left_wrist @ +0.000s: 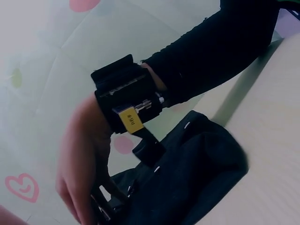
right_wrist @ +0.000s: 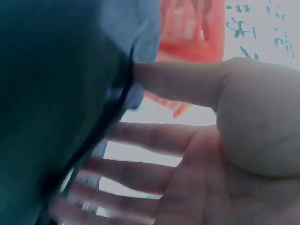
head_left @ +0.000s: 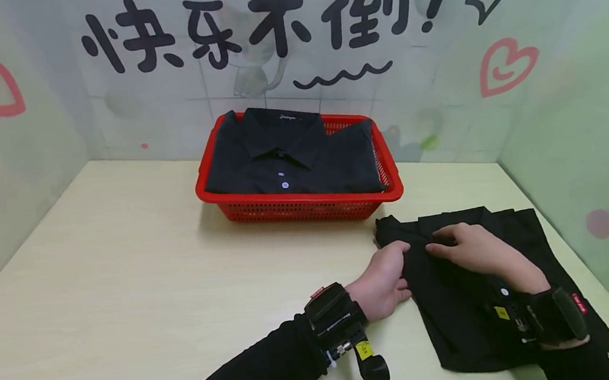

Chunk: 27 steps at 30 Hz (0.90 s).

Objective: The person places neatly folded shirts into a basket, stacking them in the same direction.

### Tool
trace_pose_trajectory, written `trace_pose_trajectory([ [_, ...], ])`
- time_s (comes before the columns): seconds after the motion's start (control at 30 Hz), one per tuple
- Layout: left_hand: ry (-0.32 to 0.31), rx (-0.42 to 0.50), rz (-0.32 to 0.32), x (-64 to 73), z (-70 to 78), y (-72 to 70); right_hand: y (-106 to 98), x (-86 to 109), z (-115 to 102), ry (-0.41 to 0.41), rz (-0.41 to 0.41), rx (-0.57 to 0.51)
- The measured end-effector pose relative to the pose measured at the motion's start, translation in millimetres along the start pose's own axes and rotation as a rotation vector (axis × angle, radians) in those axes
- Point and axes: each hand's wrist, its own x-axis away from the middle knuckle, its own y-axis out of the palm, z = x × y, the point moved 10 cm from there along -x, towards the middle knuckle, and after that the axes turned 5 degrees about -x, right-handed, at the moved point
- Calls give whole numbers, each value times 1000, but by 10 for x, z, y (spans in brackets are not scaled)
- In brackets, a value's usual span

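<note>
A black garment point(head_left: 443, 317) lies folded in layers on the right of the table; its kind is unclear. My left hand point(head_left: 382, 283) grips its left edge, thumb on top and some fingers hidden under the cloth. Over the upper part of the garment, my right hand point(head_left: 472, 250) touches the fabric with thumb and fingers apart. In the right wrist view, the right hand point(right_wrist: 197, 154) shows its palm and fairly straight fingers, which pass behind dark cloth point(right_wrist: 51, 93). The left wrist view shows the right hand point(left_wrist: 79, 154) bent down at the bunched garment point(left_wrist: 187, 178).
A red perforated basket point(head_left: 295, 206) stands at the back of the table, holding a folded dark button-up shirt point(head_left: 290, 154). Printed walls stand behind and on both sides, the right wall point(head_left: 585, 187) close to the garment. Pale table surface point(head_left: 127, 292) extends to the left.
</note>
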Motion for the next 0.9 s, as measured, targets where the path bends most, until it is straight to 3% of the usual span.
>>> trace_pose_trajectory([
  [0.23,-1,38,-3,-40,10,31,-225,186,261,-99,103,-63],
  [0.37,-6,33,8,-48,-14,35,-433,376,459,-131,308,-38],
  [0.47,-11,27,13,-49,-29,47,-584,540,694,-109,452,25],
  [0.53,-11,28,15,-49,-32,50,-658,618,873,-75,505,42],
  [0.7,1,38,11,-44,-21,37,-729,712,1302,94,484,45],
  [0.9,8,18,19,-45,-17,2,-597,673,1587,237,294,104],
])
